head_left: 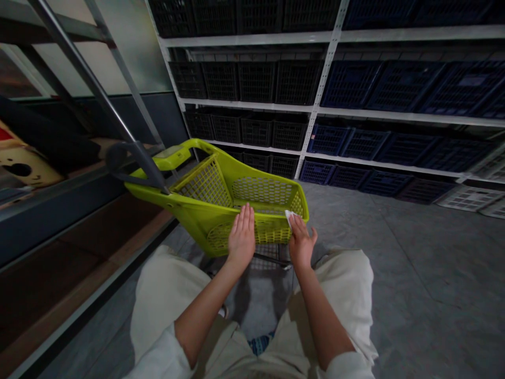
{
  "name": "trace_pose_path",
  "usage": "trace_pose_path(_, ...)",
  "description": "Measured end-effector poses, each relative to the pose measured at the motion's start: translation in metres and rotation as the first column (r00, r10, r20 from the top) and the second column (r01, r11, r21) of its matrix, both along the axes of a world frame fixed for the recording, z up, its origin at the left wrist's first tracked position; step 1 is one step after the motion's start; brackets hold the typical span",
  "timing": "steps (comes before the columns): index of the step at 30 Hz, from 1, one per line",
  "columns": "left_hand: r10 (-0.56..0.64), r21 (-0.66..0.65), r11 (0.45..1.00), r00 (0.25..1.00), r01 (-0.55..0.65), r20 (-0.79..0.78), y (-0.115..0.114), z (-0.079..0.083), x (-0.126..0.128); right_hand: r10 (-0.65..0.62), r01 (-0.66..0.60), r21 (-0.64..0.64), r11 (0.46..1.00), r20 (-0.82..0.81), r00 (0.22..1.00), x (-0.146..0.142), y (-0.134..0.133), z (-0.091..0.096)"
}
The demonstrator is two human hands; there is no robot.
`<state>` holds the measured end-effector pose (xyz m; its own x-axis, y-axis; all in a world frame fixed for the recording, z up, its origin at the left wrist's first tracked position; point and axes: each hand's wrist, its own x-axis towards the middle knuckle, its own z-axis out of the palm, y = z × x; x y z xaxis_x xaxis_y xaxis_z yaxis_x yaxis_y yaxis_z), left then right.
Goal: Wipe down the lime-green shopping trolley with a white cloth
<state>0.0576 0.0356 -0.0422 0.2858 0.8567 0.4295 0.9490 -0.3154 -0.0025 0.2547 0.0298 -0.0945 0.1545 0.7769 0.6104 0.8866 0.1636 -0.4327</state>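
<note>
A lime-green plastic shopping cart (197, 216) with mesh sides stands in front of my knees, its handle end to the left. My left hand (242, 239) lies flat on the cart's near side, just below the rim, with its fingers stretched out together and nothing in it. At the cart's right end, my right hand (301, 243) presses a small white cloth (290, 216) against the near rim. The cloth is bunched under my fingers and mostly hidden. It may be a wipe or tissue; I cannot tell which.
White metal shelving (311, 126) with black crates (256, 81) and dark blue crates (351, 84) lines the far side. On the left rises a rack with a metal post (90, 79), close to the cart handle. A yellow plush-like item (27, 163) sits on that rack. Grey floor (418, 263) extends right.
</note>
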Motion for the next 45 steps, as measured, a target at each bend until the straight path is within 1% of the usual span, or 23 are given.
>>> trace_pose_path(3,-0.003,0.014,1.000,1.000,0.002,0.024,0.000,-0.002,0.002,-0.098,0.099,0.006,0.995,-0.118,0.988,0.022,0.002,-0.009)
trace_pose_path(5,-0.001,0.031,1.000,0.999,-0.001,0.041,0.001,-0.004,0.004,-0.143,0.147,0.010,0.989,-0.172,0.975,0.016,0.005,-0.007)
trace_pose_path(7,0.008,0.048,0.999,0.999,-0.010,0.052,0.001,-0.006,0.006,-0.139,0.143,0.015,0.990,-0.167,0.976,-0.007,0.008,0.001)
trace_pose_path(8,0.014,0.055,0.998,0.998,-0.017,0.055,0.001,-0.006,0.007,-0.109,0.112,0.014,0.994,-0.145,0.983,-0.023,0.009,0.007)
trace_pose_path(12,0.037,0.063,0.997,0.998,-0.039,0.045,0.003,-0.007,0.009,0.080,-0.082,-0.030,0.996,-0.056,0.995,-0.086,0.013,0.031)
trace_pose_path(14,0.039,0.054,0.998,0.999,-0.040,0.030,0.003,-0.007,0.008,0.128,-0.130,-0.050,0.990,-0.043,0.991,-0.100,0.014,0.037)
trace_pose_path(15,0.038,0.051,0.998,0.999,-0.040,0.024,0.003,-0.006,0.008,0.145,-0.146,-0.054,0.988,-0.031,0.989,-0.101,0.014,0.038)
trace_pose_path(17,0.038,0.050,0.998,0.999,-0.039,0.020,0.002,-0.005,0.006,0.163,-0.162,-0.052,0.985,0.007,0.987,-0.091,0.013,0.035)
trace_pose_path(19,0.032,0.048,0.998,0.999,-0.033,0.019,0.000,-0.004,0.005,0.146,-0.144,-0.038,0.989,0.043,0.988,-0.069,0.011,0.027)
trace_pose_path(21,0.019,0.040,0.999,1.000,-0.020,0.020,-0.001,-0.003,0.004,0.084,-0.083,-0.015,0.996,0.046,0.995,-0.039,0.009,0.016)
trace_pose_path(24,0.006,0.030,1.000,0.999,-0.007,0.034,-0.002,-0.003,0.004,-0.040,0.040,0.016,0.999,-0.006,0.999,0.005,0.008,-0.002)
trace_pose_path(26,0.015,0.031,0.999,0.999,-0.016,0.042,-0.002,-0.003,0.006,-0.094,0.096,0.028,0.995,-0.061,0.994,0.022,0.010,-0.010)
trace_pose_path(28,0.032,0.038,0.999,0.999,-0.034,0.042,-0.001,-0.004,0.008,-0.143,0.150,0.043,0.988,-0.135,0.980,0.023,0.013,-0.014)
trace_pose_path(30,0.048,0.047,0.998,0.998,-0.049,0.036,-0.001,-0.006,0.011,-0.181,0.194,0.055,0.980,-0.182,0.967,0.006,0.015,-0.010)
trace_pose_path(31,0.052,0.052,0.997,0.998,-0.054,0.032,0.000,-0.006,0.012,-0.173,0.186,0.058,0.981,-0.178,0.969,-0.008,0.016,-0.006)
trace_pose_path(33,0.059,0.060,0.996,0.998,-0.060,0.024,0.001,-0.008,0.013,-0.066,0.071,0.046,0.996,-0.103,0.992,-0.042,0.016,0.005)
trace_pose_path(35,0.066,0.066,0.996,0.998,-0.068,0.020,0.002,-0.010,0.013,0.112,-0.112,0.007,0.994,-0.015,0.994,-0.074,0.015,0.018)
trace_pose_path(37,0.075,0.062,0.995,0.997,-0.075,0.013,0.003,-0.011,0.013,0.207,-0.207,-0.025,0.978,0.020,0.978,-0.092,0.014,0.029)
trace_pose_path(38,0.076,0.057,0.995,0.997,-0.077,0.009,0.003,-0.011,0.012,0.230,-0.228,-0.035,0.973,0.033,0.973,-0.095,0.013,0.032)
trace_pose_path(39,0.077,0.053,0.996,0.997,-0.077,0.005,0.003,-0.011,0.011,0.240,-0.238,-0.038,0.971,0.050,0.970,-0.092,0.012,0.032)
trace_pose_path(41,0.075,0.043,0.996,0.997,-0.074,-0.005,0.003,-0.009,0.010,0.237,-0.234,-0.037,0.971,0.096,0.967,-0.074,0.010,0.028)
trace_pose_path(43,0.071,0.032,0.997,0.997,-0.070,-0.016,0.002,-0.007,0.008,0.187,-0.187,-0.011,0.982,0.115,0.976,-0.042,0.008,0.015)
trace_pose_path(45,0.064,0.020,0.998,0.998,-0.063,-0.028,0.000,-0.006,0.007,0.094,-0.097,0.038,0.995,0.078,0.993,-0.007,0.007,-0.001)
